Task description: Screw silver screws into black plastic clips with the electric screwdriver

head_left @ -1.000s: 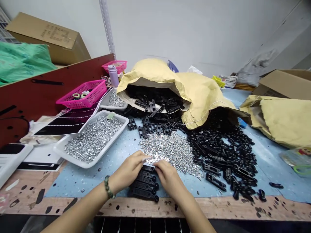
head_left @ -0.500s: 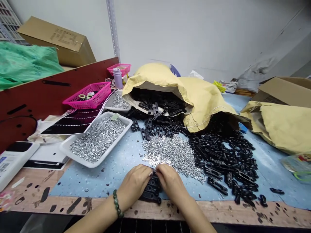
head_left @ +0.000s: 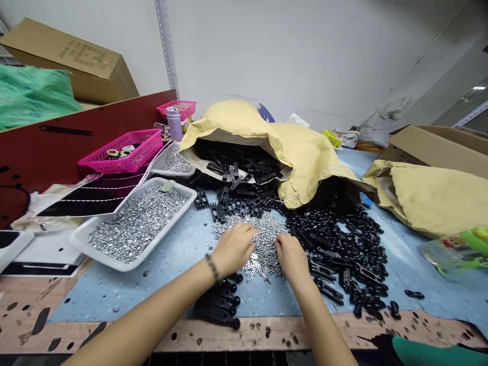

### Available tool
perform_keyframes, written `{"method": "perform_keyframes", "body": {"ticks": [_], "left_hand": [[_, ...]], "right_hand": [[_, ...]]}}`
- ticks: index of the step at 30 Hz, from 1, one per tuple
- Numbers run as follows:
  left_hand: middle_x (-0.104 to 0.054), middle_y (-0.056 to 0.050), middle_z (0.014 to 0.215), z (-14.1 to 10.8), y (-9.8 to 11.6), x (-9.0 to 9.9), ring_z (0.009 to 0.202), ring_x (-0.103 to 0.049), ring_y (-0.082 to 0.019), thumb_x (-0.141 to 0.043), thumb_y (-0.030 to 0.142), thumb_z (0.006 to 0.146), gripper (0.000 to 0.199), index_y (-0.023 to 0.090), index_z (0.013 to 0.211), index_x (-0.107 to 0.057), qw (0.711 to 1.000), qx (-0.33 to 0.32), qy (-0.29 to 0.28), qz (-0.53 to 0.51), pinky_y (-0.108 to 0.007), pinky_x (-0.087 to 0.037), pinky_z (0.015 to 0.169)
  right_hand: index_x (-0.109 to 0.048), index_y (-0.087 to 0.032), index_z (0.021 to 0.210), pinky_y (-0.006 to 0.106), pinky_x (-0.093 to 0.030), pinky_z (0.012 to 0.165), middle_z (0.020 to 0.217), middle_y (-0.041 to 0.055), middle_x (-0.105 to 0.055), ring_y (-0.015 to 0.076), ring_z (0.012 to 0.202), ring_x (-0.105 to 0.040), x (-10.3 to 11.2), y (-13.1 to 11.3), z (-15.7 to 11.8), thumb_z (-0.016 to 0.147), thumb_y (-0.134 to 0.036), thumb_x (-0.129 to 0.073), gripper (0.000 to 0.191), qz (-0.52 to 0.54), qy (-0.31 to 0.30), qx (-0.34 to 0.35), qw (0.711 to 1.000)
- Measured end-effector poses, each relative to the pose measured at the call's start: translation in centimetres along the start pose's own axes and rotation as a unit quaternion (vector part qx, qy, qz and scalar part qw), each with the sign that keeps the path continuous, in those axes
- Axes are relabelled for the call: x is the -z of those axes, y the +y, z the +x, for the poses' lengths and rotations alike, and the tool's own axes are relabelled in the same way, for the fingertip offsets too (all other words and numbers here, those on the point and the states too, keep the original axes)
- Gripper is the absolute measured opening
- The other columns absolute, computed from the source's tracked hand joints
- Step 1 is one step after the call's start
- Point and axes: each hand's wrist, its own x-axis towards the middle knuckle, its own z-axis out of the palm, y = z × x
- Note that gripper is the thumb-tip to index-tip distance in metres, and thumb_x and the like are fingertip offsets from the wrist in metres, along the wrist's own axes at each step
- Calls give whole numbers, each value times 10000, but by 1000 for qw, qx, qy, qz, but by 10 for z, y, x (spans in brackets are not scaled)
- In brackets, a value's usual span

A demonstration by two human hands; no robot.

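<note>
My left hand [head_left: 235, 247], a dark beaded bracelet at its wrist, is over the pile of small silver nuts [head_left: 253, 270]. Its thumb stands a little apart from its fingers, and I see nothing held between them. Silver screws [head_left: 269, 239] lie heaped just right of the nuts. At the right edge of that heap, the fingers of my right hand [head_left: 293, 256] are bent together and point down into the screws; what they pinch, if anything, is hidden. Several black plastic parts with rounded ends [head_left: 221, 302] lie side by side below my left wrist, partly covered by the forearm.
A white tray [head_left: 187, 201] full of silver nuts stands at left, near a pink basket [head_left: 118, 163]. Yellow paper sacks [head_left: 234, 117] spill black parts [head_left: 343, 254] across the blue mat [head_left: 160, 284]. At right are another sack [head_left: 438, 198] and a clear bottle [head_left: 444, 251].
My hands have moved forward and apart, from the black parts at the table's front edge to the nuts and screws. The black parts now lie on the table. The view has shifted right.
</note>
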Motion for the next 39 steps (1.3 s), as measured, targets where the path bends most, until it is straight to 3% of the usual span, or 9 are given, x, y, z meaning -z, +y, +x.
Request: {"method": "perform_keyframes", "body": {"ticks": [3,6,13,19,25,28,31,35,39], "left_hand": [[-631,-101,1015,52,3,-24,1009,-527,-283,-600,172,835,167,155,1001,-613,999,-4,-24,25,-439,-421,856],[-647,-102,909,75,5,-42,950,-547,-268,-533,104,850,118,150,846,-642,999,0,-37,37,-430,-402,836],[-665,-73,912,79,5,-41,961,-564,-254,-529,162,867,138,185,820,-657,999,21,-41,-9,-387,-408,845],[-694,-28,962,70,-5,-28,919,-627,-186,-532,147,865,173,211,910,-686,990,68,-23,-118,-272,-456,812],[-709,-5,792,51,-10,-13,781,-666,-163,-511,139,877,255,207,1086,-639,959,144,26,-244,-277,-490,766],[-710,-47,890,32,-7,-2,831,-665,-160,-547,135,851,216,154,1048,-633,935,165,47,-311,-272,-505,766],[-698,-65,974,-2,-5,17,918,-647,-169,-552,145,842,148,150,956,-647,913,175,56,-365,-296,-505,814],[-663,-42,941,-65,-3,40,870,-625,-165,-478,231,902,171,179,977,-623,891,191,59,-407,-318,-505,792],[-592,-30,945,-118,3,35,889,-584,-164,-403,230,943,231,222,1023,-620,911,185,30,-369,-311,-484,799]], "right_hand": [[-564,-201,766,360,-445,733,876,92,-621,230,814,-554,4,-3,-4,880,-207,-447,164,25,28,3,999],[-554,-190,887,351,-473,765,994,116,-626,219,883,-589,13,0,-12,910,-270,-397,178,62,62,-5,996],[-532,-202,808,272,-495,634,748,29,-645,167,666,-628,17,-11,-42,853,-332,-512,139,249,41,-114,961],[-614,-203,1003,291,-482,658,819,53,-564,171,724,-576,12,-25,-60,908,-244,-351,283,253,-19,2,967],[-501,-210,1037,275,-496,633,801,31,-617,152,649,-613,8,-55,-84,940,-301,-372,185,391,-85,-88,912],[-482,-215,1053,293,-516,705,869,53,-657,172,748,-651,2,-77,-93,934,-308,-419,164,456,-109,-94,878],[-534,-215,889,306,-498,773,891,60,-642,192,865,-628,-6,-97,-95,904,-254,-488,62,423,-76,-32,902],[-552,-211,825,298,-475,702,818,42,-592,184,792,-574,-12,-110,-90,881,-170,-511,81,312,-17,74,947],[-564,-194,819,309,-447,670,768,45,-586,185,749,-540,-12,-108,-88,897,-132,-479,131,223,-13,146,964]]}}
